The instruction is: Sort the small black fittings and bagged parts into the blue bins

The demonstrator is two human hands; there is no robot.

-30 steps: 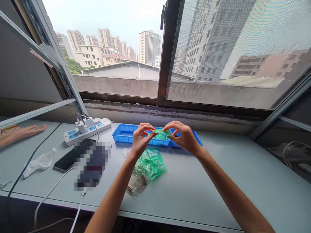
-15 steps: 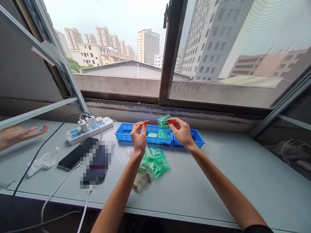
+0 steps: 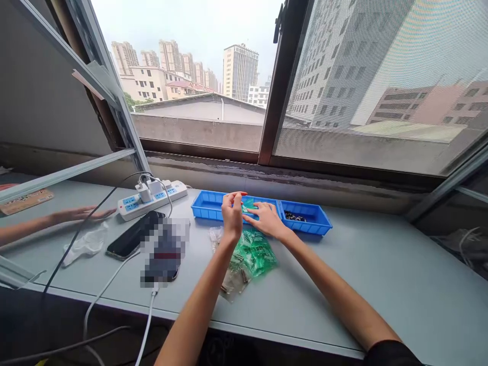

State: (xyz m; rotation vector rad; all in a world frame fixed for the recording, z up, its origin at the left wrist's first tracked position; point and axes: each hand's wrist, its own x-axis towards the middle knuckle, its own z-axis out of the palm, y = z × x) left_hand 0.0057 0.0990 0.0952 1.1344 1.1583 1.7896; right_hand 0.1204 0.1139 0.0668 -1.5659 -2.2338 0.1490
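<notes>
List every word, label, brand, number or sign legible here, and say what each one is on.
No text can be read with certainty.
Brown cardboard piece: dark print, too blurred to read.
Power strip: no readable lettering on its white body.
Pixelated device: mostly masked, nothing readable.
Green packets: dark marks; I cannot tell print from contents.
Tall building outside: marks at the roof edge, too small to read.

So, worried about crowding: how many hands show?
3: left hand and right hand by the blue tray, another person's hand near the power strip; others may be hidden.
</notes>
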